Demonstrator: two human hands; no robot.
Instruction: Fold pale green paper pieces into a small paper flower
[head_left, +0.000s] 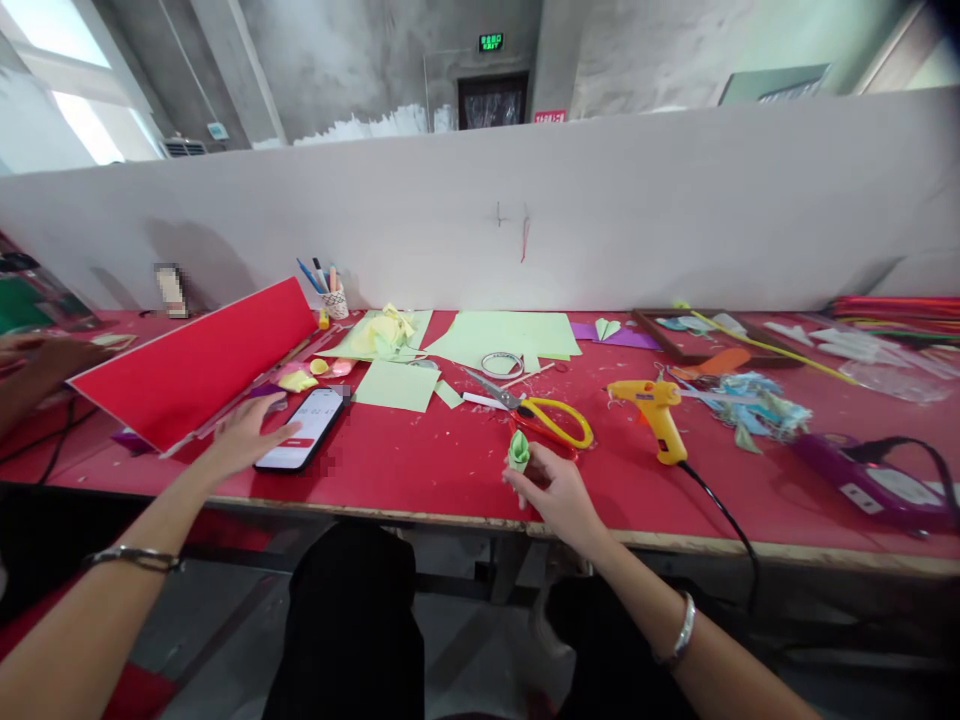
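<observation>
The green paper bud [518, 451] sits just on the near side of the scissors [514, 400], between them and the front edge of the bench [420, 465]. Its long axis runs roughly upright, the pleated top uppermost and the narrower end down in the fingers. The right hand [555, 487] has it: the grip is closed on the bud, pinching it low between thumb and fingers, so the bud lies at the very tips of that grip, on the side towards the left hand [244, 432]. Whether the bud's lower end touches the bench I cannot tell.

The left hand is well left of the scissors, its grip loose and unclosed, fingers spread, the thumb reaching over the smartphone [304, 430]. Whether the thumb meets the screen is unclear. The phone lies flat, left of the scissors, its long axis slanting away from the person and rightward; the left hand is plainly the nearer one to it.

Right of the scissors, the yellow glue gun [651, 400] lies on its side, nozzle towards them and handle angled back to the near edge. A pale green paper sheet [397, 385] lies left of the scissors, beyond the phone's far end.
</observation>
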